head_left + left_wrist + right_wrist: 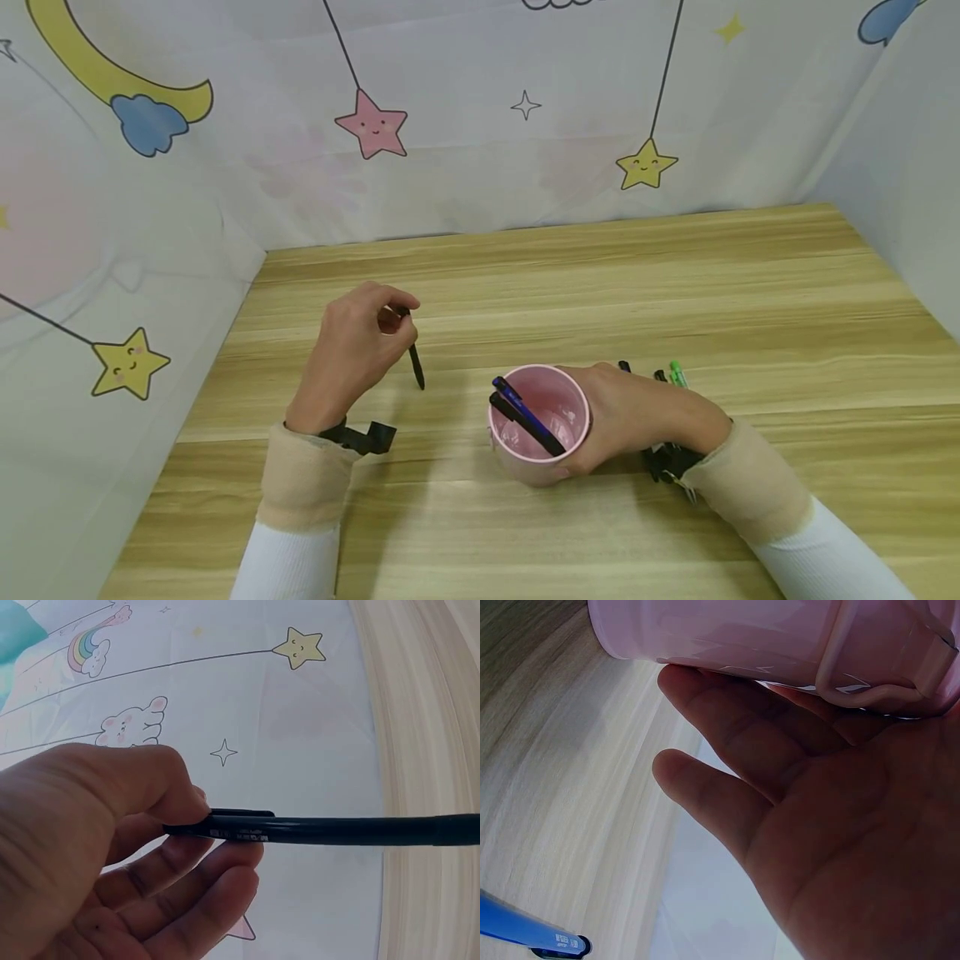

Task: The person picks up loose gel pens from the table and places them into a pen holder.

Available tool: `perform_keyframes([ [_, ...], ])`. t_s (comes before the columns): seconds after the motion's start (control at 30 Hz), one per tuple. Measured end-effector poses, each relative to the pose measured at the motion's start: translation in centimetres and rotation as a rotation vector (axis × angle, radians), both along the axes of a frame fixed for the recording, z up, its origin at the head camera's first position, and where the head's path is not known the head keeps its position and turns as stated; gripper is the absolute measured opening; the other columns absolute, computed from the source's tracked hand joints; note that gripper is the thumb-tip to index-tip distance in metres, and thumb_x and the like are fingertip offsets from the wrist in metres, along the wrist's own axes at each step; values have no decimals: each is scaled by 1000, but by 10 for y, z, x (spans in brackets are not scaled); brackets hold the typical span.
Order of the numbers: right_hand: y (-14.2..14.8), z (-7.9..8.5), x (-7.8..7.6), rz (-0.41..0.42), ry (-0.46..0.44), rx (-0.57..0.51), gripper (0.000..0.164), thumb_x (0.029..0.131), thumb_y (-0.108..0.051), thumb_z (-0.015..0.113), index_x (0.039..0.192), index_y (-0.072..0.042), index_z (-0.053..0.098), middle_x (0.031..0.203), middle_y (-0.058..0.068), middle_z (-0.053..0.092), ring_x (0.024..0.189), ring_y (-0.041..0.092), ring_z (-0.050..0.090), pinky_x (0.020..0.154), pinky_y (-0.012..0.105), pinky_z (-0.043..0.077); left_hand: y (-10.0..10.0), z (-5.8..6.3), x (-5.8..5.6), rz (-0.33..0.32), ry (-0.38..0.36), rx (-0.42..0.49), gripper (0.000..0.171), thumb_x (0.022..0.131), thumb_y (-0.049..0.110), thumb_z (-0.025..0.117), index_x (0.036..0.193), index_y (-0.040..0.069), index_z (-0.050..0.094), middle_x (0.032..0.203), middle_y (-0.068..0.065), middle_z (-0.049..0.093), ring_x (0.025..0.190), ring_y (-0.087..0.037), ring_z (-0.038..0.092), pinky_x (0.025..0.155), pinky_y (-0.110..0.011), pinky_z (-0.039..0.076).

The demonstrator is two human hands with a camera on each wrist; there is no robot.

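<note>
My left hand [358, 346] pinches a black pen [416, 367] near its upper end, with the other end pointing down over the table. In the left wrist view the pen [337, 830] has a clip and small white print, held between thumb and fingers [225, 859]. My right hand [630, 412] grips the side of a pink cup [532, 471] standing upright at mid-table. A blue pen [525, 406] and a black pen [517, 415] lean inside it. Seen from the right wrist, two fingers of the right hand [840, 817] stand away from the cup wall [727, 634].
Several pens lie partly hidden behind and under my right arm, one with a green end [677, 372]. A blue pen [532, 930] shows on the wooden table [570, 283] in the right wrist view. A patterned cloth [465, 183] hangs behind the table and along its sides.
</note>
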State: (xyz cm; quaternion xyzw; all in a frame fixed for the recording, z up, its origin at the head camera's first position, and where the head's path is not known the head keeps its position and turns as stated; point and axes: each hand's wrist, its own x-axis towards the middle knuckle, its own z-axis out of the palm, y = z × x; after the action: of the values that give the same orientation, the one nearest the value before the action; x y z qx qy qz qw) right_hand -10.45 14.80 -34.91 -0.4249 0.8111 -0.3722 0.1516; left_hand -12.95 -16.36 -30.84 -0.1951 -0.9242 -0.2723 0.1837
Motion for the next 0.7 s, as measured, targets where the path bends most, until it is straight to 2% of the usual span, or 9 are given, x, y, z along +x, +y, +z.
perform_keyframes([
  [0.33,1,-1,-1,6,-25,-11,84,58,-50,82,131,-34,43,113,-17,58,102,8,55,86,33,49,3,-2,-2,-63,-87,3,20,80,6,56,97,17,60,93,5,59,78,-2,54,65,-22,52],
  [0.7,0,-1,0,-2,-21,-4,84,57,-51,83,130,-35,44,113,-17,58,102,7,54,85,33,49,3,-1,-1,-81,-4,30,20,79,4,54,91,18,62,91,6,59,76,-1,53,64,-21,52],
])
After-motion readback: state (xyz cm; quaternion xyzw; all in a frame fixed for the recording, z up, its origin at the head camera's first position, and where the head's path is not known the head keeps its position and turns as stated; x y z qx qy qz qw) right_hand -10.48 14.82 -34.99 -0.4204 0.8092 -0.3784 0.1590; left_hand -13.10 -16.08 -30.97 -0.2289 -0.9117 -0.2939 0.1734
